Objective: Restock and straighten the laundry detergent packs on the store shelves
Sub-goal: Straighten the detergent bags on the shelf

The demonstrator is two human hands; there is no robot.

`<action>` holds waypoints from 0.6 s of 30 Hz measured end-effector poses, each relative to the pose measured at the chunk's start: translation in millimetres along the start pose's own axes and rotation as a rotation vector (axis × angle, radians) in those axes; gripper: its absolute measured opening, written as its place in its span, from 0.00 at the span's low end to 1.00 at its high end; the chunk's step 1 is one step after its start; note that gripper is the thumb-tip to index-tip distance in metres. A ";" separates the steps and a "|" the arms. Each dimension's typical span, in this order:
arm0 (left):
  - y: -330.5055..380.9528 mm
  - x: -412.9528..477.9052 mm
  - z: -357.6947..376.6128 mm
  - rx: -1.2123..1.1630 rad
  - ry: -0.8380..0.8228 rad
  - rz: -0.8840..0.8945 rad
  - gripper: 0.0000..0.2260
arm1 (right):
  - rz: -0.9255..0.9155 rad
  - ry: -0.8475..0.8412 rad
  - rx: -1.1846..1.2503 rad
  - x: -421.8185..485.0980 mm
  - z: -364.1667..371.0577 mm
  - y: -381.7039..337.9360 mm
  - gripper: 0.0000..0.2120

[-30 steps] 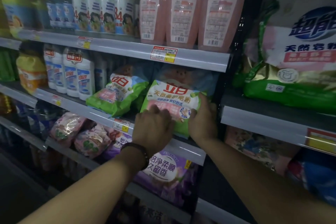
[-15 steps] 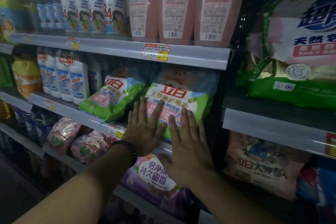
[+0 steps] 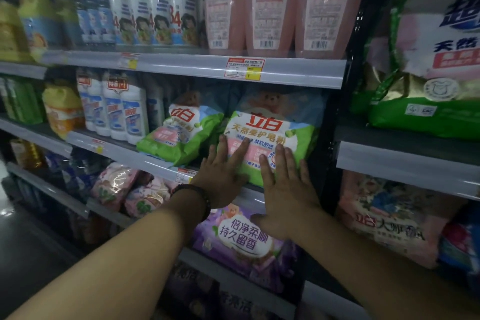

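A green and white detergent pack [image 3: 270, 127] with red lettering leans at the right end of the middle shelf [image 3: 117, 148]. My left hand [image 3: 220, 176] lies flat against its lower left face, fingers spread. My right hand [image 3: 283, 187] presses flat on its lower right face, fingers apart. Neither hand grips it. A second, matching pack [image 3: 179, 132] slumps just to the left, its bottom edge hanging over the shelf lip.
White bottles [image 3: 114, 106] stand left of the packs. Pink bottles [image 3: 275, 5] fill the shelf above. A purple pack [image 3: 241, 241] and pink packs [image 3: 117, 184] lie on the shelf below. A large green bag [image 3: 426, 70] sits in the right bay beyond a dark upright.
A second ago both hands gripped the right pack's lower edge. They have since opened and now lie flat on its front; the pack stands straighter and farther back.
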State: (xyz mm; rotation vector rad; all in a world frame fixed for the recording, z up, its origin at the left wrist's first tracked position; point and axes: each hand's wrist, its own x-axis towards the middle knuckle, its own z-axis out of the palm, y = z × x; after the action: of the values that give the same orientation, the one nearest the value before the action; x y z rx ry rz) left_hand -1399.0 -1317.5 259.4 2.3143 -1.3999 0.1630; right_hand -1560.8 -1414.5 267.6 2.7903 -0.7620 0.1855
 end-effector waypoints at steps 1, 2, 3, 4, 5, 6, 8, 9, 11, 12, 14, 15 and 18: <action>-5.7 -8.3 -7.3 -0.116 0.028 0.017 0.34 | 0.024 -0.048 -0.025 0.1 -12.8 -5.4 0.62; -13.5 -18.6 -12.5 -0.218 0.107 0.028 0.30 | 0.040 -0.067 -0.051 0.3 -27.3 -12.6 0.58; -22.4 -29.8 -14.7 -0.266 0.231 0.040 0.24 | 0.043 -0.046 -0.057 0.4 -42.9 -20.1 0.49; -32.8 -39.9 -17.6 -0.262 0.370 0.038 0.18 | 0.021 0.026 -0.042 5.4 -55.9 -28.2 0.38; -41.6 -46.1 -18.5 -0.226 0.486 0.034 0.13 | -0.010 0.111 0.013 12.3 -63.8 -32.0 0.28; -50.6 -50.7 -18.7 -0.188 0.579 0.025 0.10 | -0.039 0.185 0.104 18.3 -69.1 -37.0 0.22; -69.4 -56.5 -27.0 -0.158 0.705 -0.018 0.08 | -0.052 0.270 0.351 41.8 -77.5 -55.1 0.15; -77.8 -56.6 -32.5 -0.160 0.751 -0.051 0.08 | -0.041 0.292 0.484 56.5 -79.0 -65.3 0.13; -99.0 -51.0 -36.7 -0.175 0.794 -0.140 0.11 | -0.006 0.298 0.688 86.1 -82.2 -82.7 0.10; -107.9 -47.5 -36.3 -0.178 0.783 -0.184 0.14 | 0.030 0.276 0.762 100.2 -84.0 -89.2 0.10; -122.1 -38.6 -31.9 -0.189 0.695 -0.270 0.21 | 0.126 0.166 0.868 125.8 -87.7 -99.5 0.11; -131.1 -33.3 -28.9 -0.191 0.636 -0.301 0.24 | 0.201 0.087 0.937 137.1 -88.9 -103.5 0.11; -151.2 -21.4 -17.5 -0.173 0.449 -0.298 0.28 | 0.393 -0.075 1.259 164.0 -90.2 -112.8 0.12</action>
State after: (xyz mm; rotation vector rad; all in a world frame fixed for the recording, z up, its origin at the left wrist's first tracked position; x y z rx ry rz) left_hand -1276.1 -1232.4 223.3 2.1375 -0.8092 0.4221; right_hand -1367.7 -1375.7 362.3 3.7007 -1.6482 0.9083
